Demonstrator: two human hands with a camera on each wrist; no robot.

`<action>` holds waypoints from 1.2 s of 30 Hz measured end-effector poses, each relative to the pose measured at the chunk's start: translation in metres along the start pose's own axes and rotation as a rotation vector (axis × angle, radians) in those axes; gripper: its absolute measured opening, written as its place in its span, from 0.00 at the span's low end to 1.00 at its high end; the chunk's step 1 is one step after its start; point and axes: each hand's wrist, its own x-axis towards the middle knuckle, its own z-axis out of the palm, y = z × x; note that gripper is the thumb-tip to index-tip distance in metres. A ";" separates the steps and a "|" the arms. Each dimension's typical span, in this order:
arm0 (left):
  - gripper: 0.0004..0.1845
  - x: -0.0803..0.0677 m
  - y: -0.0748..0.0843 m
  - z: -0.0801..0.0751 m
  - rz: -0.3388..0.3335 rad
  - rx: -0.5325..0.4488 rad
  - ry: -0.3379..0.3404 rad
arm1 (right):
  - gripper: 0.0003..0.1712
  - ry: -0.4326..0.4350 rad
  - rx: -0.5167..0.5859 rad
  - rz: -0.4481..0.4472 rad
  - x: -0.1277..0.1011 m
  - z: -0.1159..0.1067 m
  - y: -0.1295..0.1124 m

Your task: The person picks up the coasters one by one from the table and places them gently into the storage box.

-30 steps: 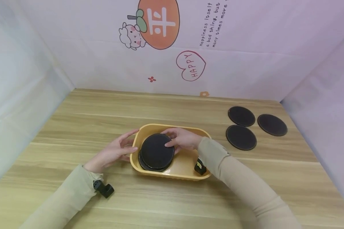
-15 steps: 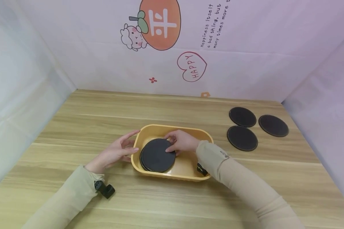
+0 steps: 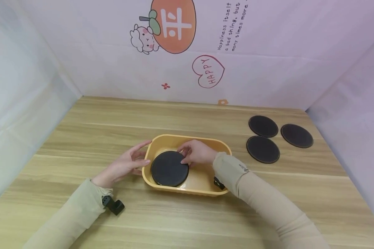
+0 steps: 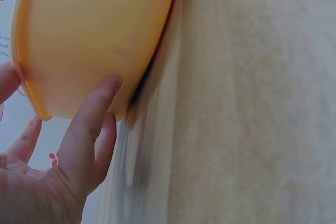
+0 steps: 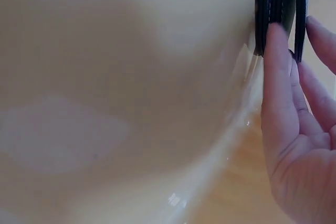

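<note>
Disc [image 3: 169, 169] lowered, stack [image 5: 261, 9] apparently beneath, bin [image 3: 190, 191] around

A second ago the top black disc [image 3: 168, 170] in my right hand [image 3: 199, 152] was askew over the stack [image 5: 261, 14], set towards the far side, with a dark crescent bare below it. I have since brought it lower in the yellow bin [image 3: 202, 179] and then a touch to my left, so that from above its face now hides the others. My thumb has come down with it and my wrist has rolled: dark lettering [image 3: 243, 168] now shows on my right cuff [image 3: 229, 170], and less of the black wrist camera [image 3: 218, 183] peeks out beneath.
</note>
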 end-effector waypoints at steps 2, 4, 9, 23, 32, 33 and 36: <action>0.43 0.000 0.000 0.000 -0.002 0.003 0.000 | 0.24 0.000 -0.004 0.002 0.000 -0.001 0.000; 0.43 0.000 0.000 0.001 -0.004 0.005 0.002 | 0.24 -0.001 -0.010 -0.001 -0.001 -0.001 0.000; 0.42 -0.001 0.001 0.001 -0.003 0.008 0.005 | 0.24 0.001 -0.001 -0.010 -0.004 -0.005 -0.002; 0.42 -0.002 0.002 0.003 -0.007 0.018 0.006 | 0.32 -0.062 0.355 -0.095 -0.018 -0.033 -0.008; 0.43 -0.001 0.001 0.002 0.001 -0.002 -0.004 | 0.30 -0.016 0.376 -0.149 -0.044 -0.060 -0.026; 0.43 -0.001 0.001 0.002 0.001 -0.007 -0.008 | 0.31 -0.012 0.367 -0.147 -0.048 -0.063 -0.027; 0.43 -0.001 0.001 0.001 0.003 -0.011 -0.017 | 0.32 -0.004 0.339 -0.133 -0.057 -0.070 -0.029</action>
